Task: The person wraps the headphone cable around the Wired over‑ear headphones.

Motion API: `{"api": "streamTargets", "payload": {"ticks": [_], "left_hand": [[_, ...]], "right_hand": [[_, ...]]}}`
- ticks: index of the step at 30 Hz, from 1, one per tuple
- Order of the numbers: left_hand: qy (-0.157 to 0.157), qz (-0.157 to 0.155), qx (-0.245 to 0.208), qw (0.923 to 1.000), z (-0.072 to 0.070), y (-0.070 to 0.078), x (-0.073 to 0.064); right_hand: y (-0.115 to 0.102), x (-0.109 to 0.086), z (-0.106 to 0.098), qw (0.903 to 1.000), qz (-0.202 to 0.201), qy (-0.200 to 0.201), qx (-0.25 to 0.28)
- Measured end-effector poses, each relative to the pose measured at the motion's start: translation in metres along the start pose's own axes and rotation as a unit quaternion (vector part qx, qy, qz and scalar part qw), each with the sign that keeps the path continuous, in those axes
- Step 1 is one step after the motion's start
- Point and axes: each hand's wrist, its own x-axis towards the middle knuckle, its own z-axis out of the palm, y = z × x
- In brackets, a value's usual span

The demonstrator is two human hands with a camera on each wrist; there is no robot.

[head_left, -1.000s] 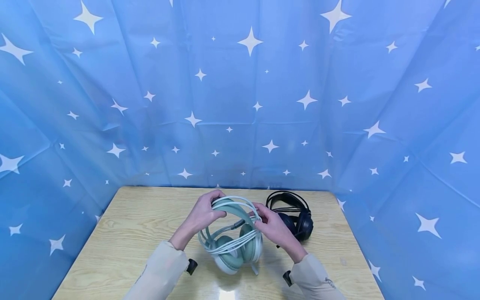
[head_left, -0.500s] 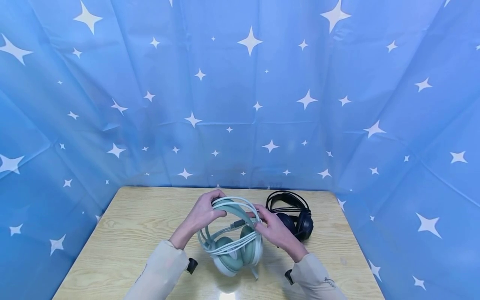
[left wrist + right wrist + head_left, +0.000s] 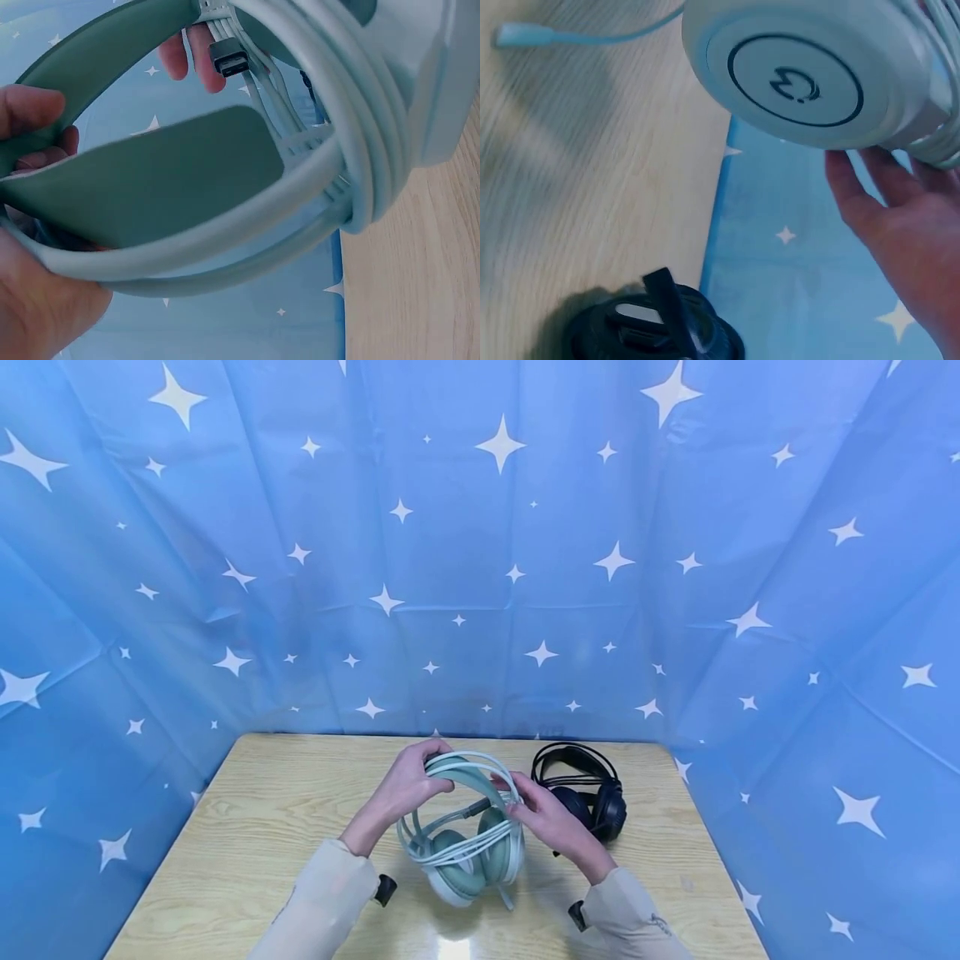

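Note:
A mint-green over-ear headset [image 3: 459,881] is held up above the table in both hands, its cable [image 3: 459,855] wound around it in several loops. My left hand [image 3: 408,783] grips the top of the padded headband [image 3: 161,180]. On the opposite side, my right hand [image 3: 551,814] holds the headset where the headband meets an ear cup, with fingers behind the cable loops. A dark USB plug [image 3: 229,58] hangs inside the headband beside the right fingertips. One white ear cup [image 3: 795,79] bears a round logo, and a thin microphone boom [image 3: 525,35] sticks out from the headset.
A black headset [image 3: 611,806] with its cable bundled lies on the wooden table [image 3: 255,827], just beyond my right hand. Behind the table's far edge hangs a blue curtain [image 3: 450,560] with white stars, which also runs along both sides.
Both hands keep hold of the mint-green headset, which stays nearly in place. The USB plug and microphone boom have shifted slightly, and the right fingers have moved a little.

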Motion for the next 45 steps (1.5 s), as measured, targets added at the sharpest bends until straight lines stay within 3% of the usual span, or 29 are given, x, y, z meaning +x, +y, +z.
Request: {"api": "streamTargets", "payload": {"ticks": [7, 11, 18, 22, 25, 30, 36, 39, 42, 45], "left_hand": [[-0.002, -0.015, -0.033, 0.9993, -0.004, -0.007, 0.004], [-0.008, -0.021, -0.040, 0.9990, -0.005, -0.010, 0.005], [-0.014, -0.027, 0.033, 0.9990, -0.006, -0.010, 0.008], [-0.037, -0.033, 0.073, 0.9961, -0.007, -0.013, 0.009], [-0.058, -0.036, 0.079, 0.9945, -0.008, -0.016, 0.009], [-0.081, -0.051, 0.062, 0.9934, -0.010, -0.022, 0.006], [-0.091, -0.075, 0.000, 0.9930, -0.013, -0.031, 0.001], [-0.071, -0.077, -0.046, 0.9934, -0.015, -0.039, -0.004], [-0.013, -0.087, -0.092, 0.9919, -0.014, -0.051, -0.011], [0.047, -0.110, -0.133, 0.9839, -0.008, -0.064, -0.019]], "right_hand": [[0.014, -0.006, -0.001, 0.9969, 0.029, 0.001, 0.073], [0.019, -0.006, -0.001, 0.9972, 0.016, -0.001, 0.072], [0.018, -0.005, 0.004, 0.9972, 0.004, 0.025, 0.070], [0.019, -0.005, 0.008, 0.9966, 0.015, 0.038, 0.072], [0.020, -0.005, 0.012, 0.9961, 0.026, 0.043, 0.072], [0.021, -0.004, 0.016, 0.9942, 0.040, 0.047, 0.088], [0.023, -0.004, 0.020, 0.9911, 0.054, 0.050, 0.111], [0.025, -0.003, 0.022, 0.9864, 0.068, 0.075, 0.129], [0.026, 0.001, 0.024, 0.9758, 0.093, 0.119, 0.158], [0.026, 0.006, 0.024, 0.9616, 0.114, 0.160, 0.191]]}}
